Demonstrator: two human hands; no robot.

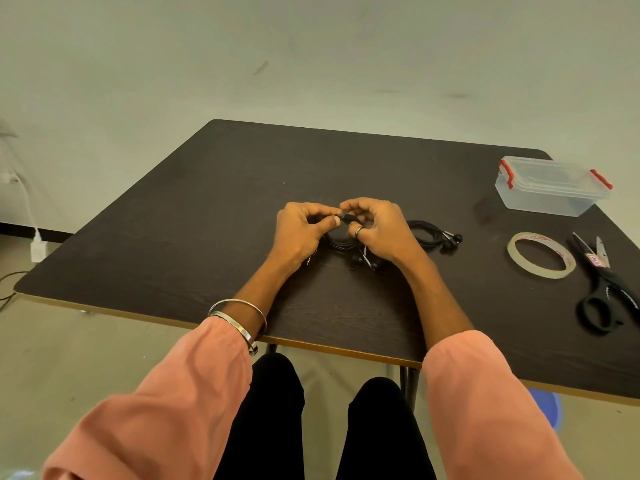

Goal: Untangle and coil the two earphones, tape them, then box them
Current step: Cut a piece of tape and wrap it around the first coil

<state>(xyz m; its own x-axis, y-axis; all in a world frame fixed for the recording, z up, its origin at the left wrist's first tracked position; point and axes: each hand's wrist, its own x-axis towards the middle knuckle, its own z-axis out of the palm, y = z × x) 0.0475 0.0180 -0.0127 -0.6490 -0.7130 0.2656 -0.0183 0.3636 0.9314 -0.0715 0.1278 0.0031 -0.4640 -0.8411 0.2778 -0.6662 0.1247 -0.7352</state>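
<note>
Both hands meet over a coiled black earphone (pixel 341 241) at the middle of the dark table (pixel 194 216). My left hand (pixel 300 229) pinches the top of the coil between thumb and fingers. My right hand (pixel 377 226), with a ring on one finger, grips the same coil from the right. Its earbuds (pixel 363 260) and jack plug poke out below the hands. A second black earphone (pixel 434 233) lies coiled just right of my right hand, its buds pointing right.
A clear plastic box (pixel 550 187) with red clips and its lid on stands at the back right. A roll of clear tape (pixel 541 255) lies flat in front of it, with black-handled scissors (pixel 604 289) to its right. The table's front edge runs under my forearms.
</note>
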